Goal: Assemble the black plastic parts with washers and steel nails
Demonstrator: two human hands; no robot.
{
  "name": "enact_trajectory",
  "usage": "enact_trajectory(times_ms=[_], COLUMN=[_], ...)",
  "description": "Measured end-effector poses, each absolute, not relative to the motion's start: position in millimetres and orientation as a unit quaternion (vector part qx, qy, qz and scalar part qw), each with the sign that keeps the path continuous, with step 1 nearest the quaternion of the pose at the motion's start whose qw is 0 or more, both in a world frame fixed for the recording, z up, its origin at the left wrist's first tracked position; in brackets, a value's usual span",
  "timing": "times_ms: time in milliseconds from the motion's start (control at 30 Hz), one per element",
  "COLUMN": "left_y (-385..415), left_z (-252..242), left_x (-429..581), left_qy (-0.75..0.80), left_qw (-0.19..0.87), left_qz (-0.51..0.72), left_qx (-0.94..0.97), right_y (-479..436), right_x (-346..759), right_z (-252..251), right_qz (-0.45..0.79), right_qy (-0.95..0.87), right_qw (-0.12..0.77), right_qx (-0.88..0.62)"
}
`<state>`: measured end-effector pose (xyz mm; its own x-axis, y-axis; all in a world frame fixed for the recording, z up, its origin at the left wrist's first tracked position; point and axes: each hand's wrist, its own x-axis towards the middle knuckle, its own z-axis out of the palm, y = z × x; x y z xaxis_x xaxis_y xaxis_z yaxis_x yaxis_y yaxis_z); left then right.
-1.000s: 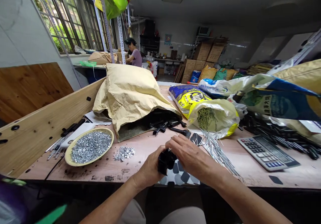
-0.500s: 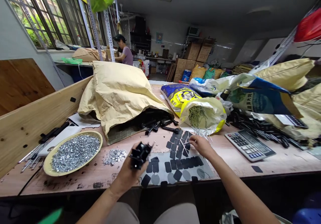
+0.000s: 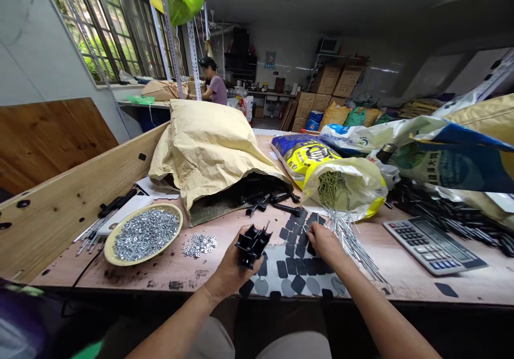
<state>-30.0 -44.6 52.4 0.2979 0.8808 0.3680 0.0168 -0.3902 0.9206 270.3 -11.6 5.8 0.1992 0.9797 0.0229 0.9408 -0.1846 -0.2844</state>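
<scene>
My left hand [image 3: 233,270] is closed around a bundle of black plastic parts [image 3: 252,246] with channel-shaped ends. A thin metal rod tip sticks up from the bundle. To the right, my right hand [image 3: 326,244] pinches a thin metal rod [image 3: 305,230] between thumb and fingers, low over dark rounded pads [image 3: 292,237] on the table. Just beyond that hand, a pile of long metal rods [image 3: 353,241] spills from an open yellow-and-white sack [image 3: 365,185]. My fingers hide part of the held rod and some pads.
A shallow dish [image 3: 180,225] of small metal nuts stands left, near a loose heap of nuts [image 3: 199,245]. Behind is a paper sack [image 3: 217,144] with black parts at its mouth. A calculator [image 3: 436,245] lies right. Another person [image 3: 218,88] sits in the background.
The view has turned left, so the scene sits further right. My right hand has shifted left relative to the table, uncovering more of the rod pile. My left hand still grips the black parts.
</scene>
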Motion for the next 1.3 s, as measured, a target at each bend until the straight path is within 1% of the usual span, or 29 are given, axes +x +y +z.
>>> enact_trajectory(times_ms=[167, 300, 367, 400, 467, 567, 633, 700, 767, 867, 967, 1133, 1300], left_y=[-46.4, -46.7, -46.7, -46.7, -46.8, -47.1, -47.8, -49.2, -50.9, -53.3, -53.7, -49.5, -48.5], left_z=[48.9, 48.4, 48.7, 48.8, 49.0, 50.3, 52.7, 56.3, 60.0, 63.1, 61.4, 51.4, 46.2], left_x=[-26.7, -28.1, -29.8, -30.3, -29.4, -23.0, -17.1, -12.0, -8.6, -6.3, -4.8, -3.0, -2.1], left_qy=[0.323, 0.357, 0.365, 0.364, 0.364, 0.367, 0.360, 0.355, 0.350, 0.338, 0.319, 0.315, 0.324], left_qw=[0.383, 0.381, 0.381, 0.381, 0.386, 0.405, 0.414, 0.413, 0.409, 0.409, 0.415, 0.422, 0.416], left_qz=[0.492, 0.564, 0.565, 0.560, 0.558, 0.555, 0.544, 0.547, 0.548, 0.547, 0.539, 0.537, 0.504], left_qx=[0.712, 0.640, 0.634, 0.640, 0.637, 0.627, 0.634, 0.636, 0.640, 0.648, 0.660, 0.658, 0.684], right_y=[-13.0, -15.3, -18.4, -21.2, -30.8, -54.0, -70.1, -81.5, -86.1, -84.7, -82.6, -84.3, -83.5], right_x=[262.3, 260.0, 254.5, 249.0, 231.4, 194.2, 170.6, 154.2, 146.2, 144.4, 145.8, 149.7, 155.8], right_z=[2.3, 7.7, 19.2, 28.3, 53.0, 98.2, 123.7, 139.2, 144.1, 139.3, 131.3, 123.0, 116.0], right_qz=[0.096, 0.119, 0.134, 0.145, 0.193, 0.282, 0.289, 0.256, 0.198, 0.102, 0.046, 0.031, 0.046], right_qy=[-0.620, -0.603, -0.602, -0.603, -0.605, -0.599, -0.613, -0.647, -0.690, -0.748, -0.784, -0.804, -0.791], right_qw=[0.165, 0.231, 0.270, 0.298, 0.392, 0.558, 0.601, 0.598, 0.572, 0.516, 0.479, 0.450, 0.455], right_qx=[-0.761, -0.754, -0.740, -0.726, -0.666, -0.500, -0.424, -0.398, -0.398, -0.404, -0.391, -0.388, -0.407])
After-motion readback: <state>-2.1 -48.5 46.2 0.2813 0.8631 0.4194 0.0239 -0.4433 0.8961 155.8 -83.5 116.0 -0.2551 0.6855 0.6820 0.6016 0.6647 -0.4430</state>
